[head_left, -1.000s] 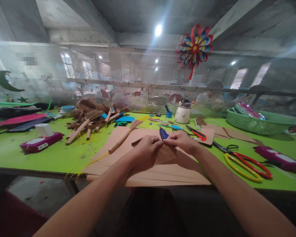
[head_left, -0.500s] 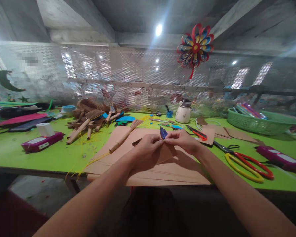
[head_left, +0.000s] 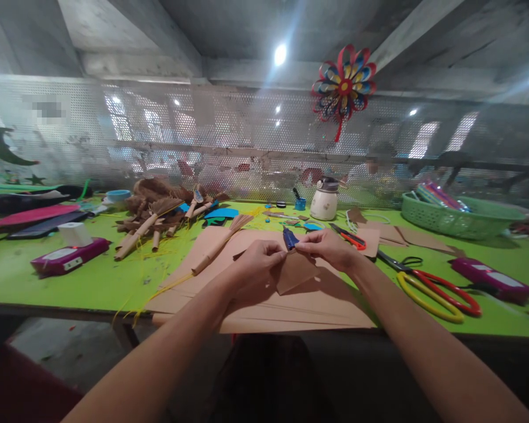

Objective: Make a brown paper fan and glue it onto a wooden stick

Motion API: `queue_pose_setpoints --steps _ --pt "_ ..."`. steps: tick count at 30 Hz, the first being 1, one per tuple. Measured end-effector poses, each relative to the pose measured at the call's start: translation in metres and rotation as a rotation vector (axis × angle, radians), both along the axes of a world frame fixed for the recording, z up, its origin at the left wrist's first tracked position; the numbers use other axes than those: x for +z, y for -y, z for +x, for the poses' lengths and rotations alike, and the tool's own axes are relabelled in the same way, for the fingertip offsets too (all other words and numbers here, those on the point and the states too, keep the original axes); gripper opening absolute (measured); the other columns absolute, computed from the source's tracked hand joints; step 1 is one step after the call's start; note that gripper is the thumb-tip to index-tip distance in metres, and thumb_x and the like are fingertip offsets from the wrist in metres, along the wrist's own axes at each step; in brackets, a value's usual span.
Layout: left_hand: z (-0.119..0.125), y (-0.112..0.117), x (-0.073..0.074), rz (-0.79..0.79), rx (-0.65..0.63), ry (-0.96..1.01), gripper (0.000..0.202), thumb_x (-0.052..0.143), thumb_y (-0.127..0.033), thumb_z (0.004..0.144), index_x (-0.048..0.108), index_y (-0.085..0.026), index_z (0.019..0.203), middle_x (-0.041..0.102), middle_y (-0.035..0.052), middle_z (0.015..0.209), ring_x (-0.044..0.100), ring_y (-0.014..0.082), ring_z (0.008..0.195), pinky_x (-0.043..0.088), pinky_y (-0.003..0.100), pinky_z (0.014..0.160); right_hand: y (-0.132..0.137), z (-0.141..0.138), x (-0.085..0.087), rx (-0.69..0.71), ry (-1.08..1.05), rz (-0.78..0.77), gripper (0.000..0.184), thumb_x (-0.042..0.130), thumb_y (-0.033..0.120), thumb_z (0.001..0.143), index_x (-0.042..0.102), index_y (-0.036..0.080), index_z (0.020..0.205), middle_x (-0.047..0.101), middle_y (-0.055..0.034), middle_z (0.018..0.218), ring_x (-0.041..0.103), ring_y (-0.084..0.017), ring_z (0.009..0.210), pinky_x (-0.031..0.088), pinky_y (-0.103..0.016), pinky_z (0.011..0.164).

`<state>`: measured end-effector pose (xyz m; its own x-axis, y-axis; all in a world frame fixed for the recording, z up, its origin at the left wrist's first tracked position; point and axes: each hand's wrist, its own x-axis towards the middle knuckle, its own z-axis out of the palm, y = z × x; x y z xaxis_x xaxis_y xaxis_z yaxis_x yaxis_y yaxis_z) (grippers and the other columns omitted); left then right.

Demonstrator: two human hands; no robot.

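My left hand [head_left: 260,261] pinches the near-left corner of a small piece of brown paper [head_left: 296,273]. Opposite it, my right hand [head_left: 328,249] has thumb and forefinger closed at the paper's upper edge. The piece hangs between both hands, tilted, above a stack of larger brown paper sheets [head_left: 255,311]. Just beyond the fingertips is a small dark-blue pointed object [head_left: 290,238], perhaps a nozzle or cap; I cannot tell whether the right fingers touch it. Left of my hands, a rolled brown paper stick with a fringed end [head_left: 216,249] lies on the sheets, yellow strands trailing from it.
Red-and-yellow-handled scissors [head_left: 436,291] and an orange cutter [head_left: 352,239] lie to the right. Behind are a white flask [head_left: 324,202] and a green basket [head_left: 458,217]. At left are a heap of brown paper rolls [head_left: 154,211] and a purple power strip [head_left: 70,255].
My hands have moved slightly apart, and more of the small brown paper's face shows between them. The whole view has shifted a little.
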<state>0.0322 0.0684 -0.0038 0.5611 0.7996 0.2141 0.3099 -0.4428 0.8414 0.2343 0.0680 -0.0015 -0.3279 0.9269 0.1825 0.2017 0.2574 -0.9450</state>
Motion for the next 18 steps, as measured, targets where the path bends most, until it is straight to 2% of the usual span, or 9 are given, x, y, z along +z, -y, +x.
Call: queue_pose_setpoints --steps 6,12,14,18 --pt "0.0001 -0.0003 0.0009 0.003 -0.004 0.002 0.021 0.049 -0.032 0.076 0.054 -0.015 0.064 0.048 -0.0035 0.057 0.043 0.0104 0.055 0.034 0.022 0.053 -0.0017 0.0035 0.0019 -0.026 -0.027 0.017 0.029 0.072 0.038 0.063 0.060 0.013 0.057 0.049 0.0025 0.046 0.041 -0.007 0.043 0.028 -0.025 0.046" --pt "-0.0011 -0.0038 -0.0007 -0.024 -0.021 -0.002 0.020 0.051 -0.032 0.074 0.055 -0.015 0.064 0.050 -0.0032 0.058 0.045 0.0107 0.056 0.035 0.022 0.055 -0.0043 0.0077 0.0005 0.044 0.014 0.009 0.033 0.069 0.042 0.067 0.057 0.014 0.056 0.048 0.0028 0.049 0.041 -0.007 0.045 0.030 -0.025 0.048" --pt "-0.0010 -0.0030 0.0001 -0.041 -0.017 -0.006 0.019 0.051 -0.031 0.074 0.054 -0.015 0.063 0.050 -0.0033 0.057 0.045 0.0109 0.055 0.035 0.023 0.054 -0.0035 0.0070 0.0006 0.057 0.028 -0.005 0.034 0.067 0.045 0.070 0.059 0.013 0.061 0.050 0.0019 0.053 0.043 -0.008 0.049 0.034 -0.025 0.051" --pt "0.0009 0.0009 0.0028 -0.057 -0.045 0.008 0.021 0.050 -0.033 0.075 0.054 -0.016 0.065 0.050 -0.0032 0.056 0.046 0.0109 0.054 0.036 0.023 0.054 0.0001 -0.0011 -0.0005 0.037 0.024 0.002 0.033 0.066 0.045 0.071 0.064 0.013 0.081 0.060 -0.0023 0.071 0.051 -0.011 0.063 0.040 -0.026 0.062"
